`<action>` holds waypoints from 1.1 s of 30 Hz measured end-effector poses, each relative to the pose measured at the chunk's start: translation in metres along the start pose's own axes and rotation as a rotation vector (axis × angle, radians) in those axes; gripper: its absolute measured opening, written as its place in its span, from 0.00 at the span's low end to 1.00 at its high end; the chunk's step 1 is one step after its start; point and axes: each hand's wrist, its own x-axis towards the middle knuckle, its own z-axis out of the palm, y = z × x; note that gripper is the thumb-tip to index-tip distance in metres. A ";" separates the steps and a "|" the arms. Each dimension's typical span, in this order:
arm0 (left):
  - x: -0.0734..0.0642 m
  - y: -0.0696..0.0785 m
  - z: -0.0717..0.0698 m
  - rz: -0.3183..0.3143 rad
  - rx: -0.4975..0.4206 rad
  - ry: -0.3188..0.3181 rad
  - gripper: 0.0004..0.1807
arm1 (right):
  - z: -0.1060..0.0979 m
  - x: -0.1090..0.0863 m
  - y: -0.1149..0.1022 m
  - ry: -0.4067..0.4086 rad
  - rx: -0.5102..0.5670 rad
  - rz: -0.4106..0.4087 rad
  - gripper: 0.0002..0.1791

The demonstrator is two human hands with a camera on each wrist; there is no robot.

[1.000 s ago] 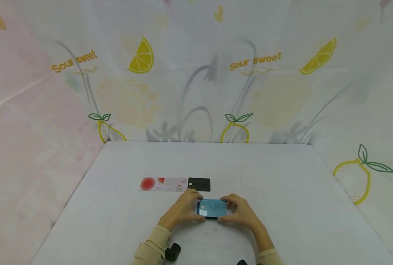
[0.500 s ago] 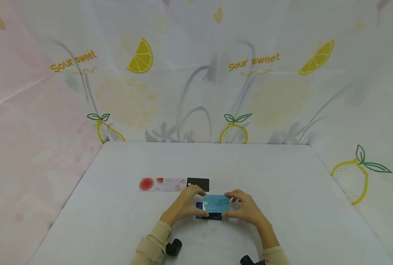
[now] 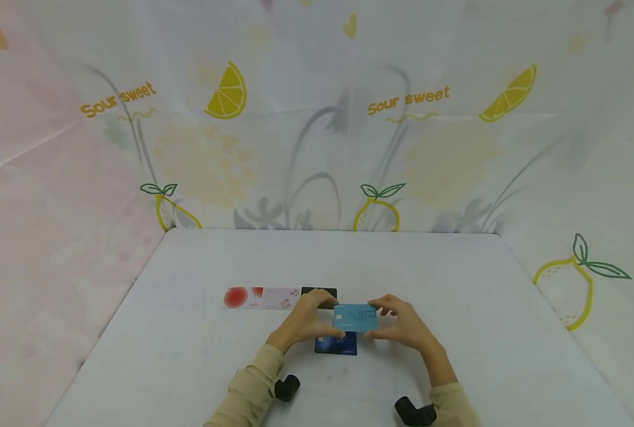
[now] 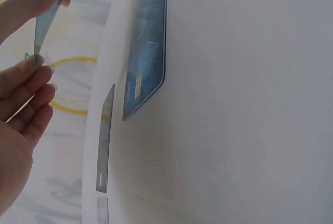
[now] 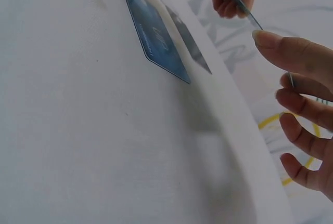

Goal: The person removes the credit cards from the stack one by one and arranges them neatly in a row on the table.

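Both hands hold a light blue card (image 3: 355, 318) with "VIP" lettering, raised above the table. My left hand (image 3: 310, 317) pinches its left end between thumb and fingers; my right hand (image 3: 400, 322) pinches the right end. In both wrist views the card is seen nearly edge-on. A dark blue card (image 3: 335, 345) lies on the table, just nearer than the held card and partly covered by it in the head view. Farther back, a black card (image 3: 317, 290) is mostly hidden behind the left hand in the head view. Its left edge meets a row of pink-and-white printed cards (image 3: 274, 298).
The white table (image 3: 429, 267) spreads out on all sides of the cards. Patterned cloth (image 3: 295, 118) with lemon prints hangs behind it and along both sides. Black wrist devices (image 3: 287, 388) sit by both sleeves.
Both hands have lifted the light blue card off the dark blue card and carried it away from the body and slightly right. The dark blue card, now uncovered, stays on the table.
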 end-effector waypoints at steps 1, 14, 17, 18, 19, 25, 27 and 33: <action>0.001 0.000 0.000 0.007 0.000 0.008 0.31 | -0.001 0.001 0.001 -0.002 0.002 0.002 0.32; 0.020 -0.003 -0.003 0.022 0.023 0.045 0.30 | -0.010 0.014 0.007 0.015 0.021 0.015 0.31; 0.026 -0.003 -0.004 0.003 0.025 0.039 0.30 | -0.012 0.018 0.010 0.016 0.024 0.017 0.31; 0.028 -0.003 -0.004 0.001 0.030 0.037 0.31 | -0.013 0.019 0.011 0.017 0.025 0.020 0.31; 0.030 -0.004 -0.004 -0.003 0.030 0.037 0.31 | -0.013 0.021 0.012 0.020 0.030 0.025 0.32; 0.040 -0.007 -0.003 -0.024 0.031 0.034 0.31 | -0.015 0.028 0.020 0.026 0.026 0.074 0.33; 0.043 -0.009 -0.002 -0.031 0.047 0.026 0.32 | -0.015 0.030 0.023 0.030 0.016 0.087 0.33; 0.051 -0.010 0.001 -0.047 0.070 0.009 0.32 | -0.015 0.033 0.029 0.042 0.011 0.111 0.33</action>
